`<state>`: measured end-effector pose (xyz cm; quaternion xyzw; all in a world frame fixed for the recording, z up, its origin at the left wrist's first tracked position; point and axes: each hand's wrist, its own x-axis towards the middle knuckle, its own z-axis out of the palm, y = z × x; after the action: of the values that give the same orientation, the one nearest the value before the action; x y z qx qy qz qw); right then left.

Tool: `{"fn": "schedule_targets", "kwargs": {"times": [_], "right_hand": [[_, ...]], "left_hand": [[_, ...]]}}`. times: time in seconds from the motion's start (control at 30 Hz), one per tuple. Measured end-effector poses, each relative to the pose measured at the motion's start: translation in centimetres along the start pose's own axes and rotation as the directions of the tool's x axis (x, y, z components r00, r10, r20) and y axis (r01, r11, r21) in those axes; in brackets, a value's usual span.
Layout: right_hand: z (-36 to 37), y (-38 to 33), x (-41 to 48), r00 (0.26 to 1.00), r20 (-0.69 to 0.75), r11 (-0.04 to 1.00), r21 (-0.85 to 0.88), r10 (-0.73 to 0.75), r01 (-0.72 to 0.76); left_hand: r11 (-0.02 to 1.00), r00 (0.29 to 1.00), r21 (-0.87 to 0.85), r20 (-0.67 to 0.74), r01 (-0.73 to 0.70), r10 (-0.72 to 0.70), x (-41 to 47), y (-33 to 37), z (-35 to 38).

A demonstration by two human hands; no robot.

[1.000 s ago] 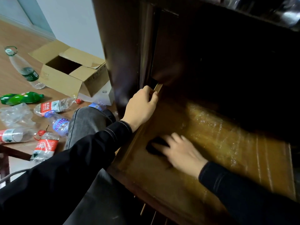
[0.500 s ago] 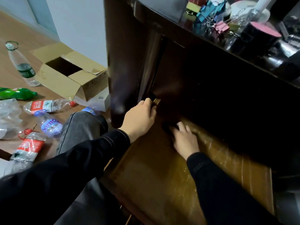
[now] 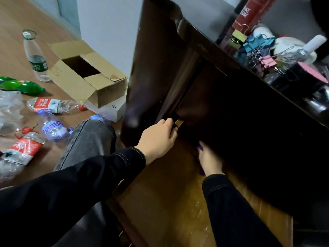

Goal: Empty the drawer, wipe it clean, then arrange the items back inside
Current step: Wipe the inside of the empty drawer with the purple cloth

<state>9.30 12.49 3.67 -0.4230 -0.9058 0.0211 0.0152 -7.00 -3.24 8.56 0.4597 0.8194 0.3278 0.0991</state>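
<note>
This looks like a lived-in room at home, perhaps a study or dormitory room, though the narrow view leaves that unsure. A dark wooden desk [image 3: 156, 68] with a pulled-out drawer [image 3: 169, 211] carries stationery: coloured binder clips [image 3: 256, 43] and a red book [image 3: 249, 13]. Beside it, the wood-pattern floor [image 3: 16, 18] is littered with plastic bottles [image 3: 51, 105], one upright and others crushed, around an open cardboard box [image 3: 85, 75] near a plain white wall [image 3: 106, 24].

drawer [image 3: 160, 220]: pulled open, lower centre of frame; bare brown wooden floor, pale wet streaks.
cloth [image 3: 201, 148]: purple, mostly hidden, at the drawer's shadowed far end.
</note>
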Motion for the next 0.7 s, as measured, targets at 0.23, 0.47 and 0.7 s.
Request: {"fn": "schedule_targets", "kwargs": {"times": [0.23, 0.47, 0.7], "right_hand": [[1.6, -0.8, -8.1, 0.967, 0.065, 0.969, -0.022, -0.245, 0.247], [0.6, 1.6, -0.8, 0.997, 0.066, 0.998, 0.061, -0.037, 0.033], [0.4, -0.1, -6.1, 0.996, 0.071, 0.982, 0.177, 0.051, -0.062]], "left_hand": [[1.000, 1.000, 0.018, -0.010, -0.009, 0.009, 0.1, 0.2, 0.0], [1.000, 1.000, 0.009, -0.003, -0.009, 0.009, 0.0, 0.0, 0.2], [0.999, 0.999, 0.045, -0.018, -0.026, 0.026, 0.0, 0.1, 0.1]]}}
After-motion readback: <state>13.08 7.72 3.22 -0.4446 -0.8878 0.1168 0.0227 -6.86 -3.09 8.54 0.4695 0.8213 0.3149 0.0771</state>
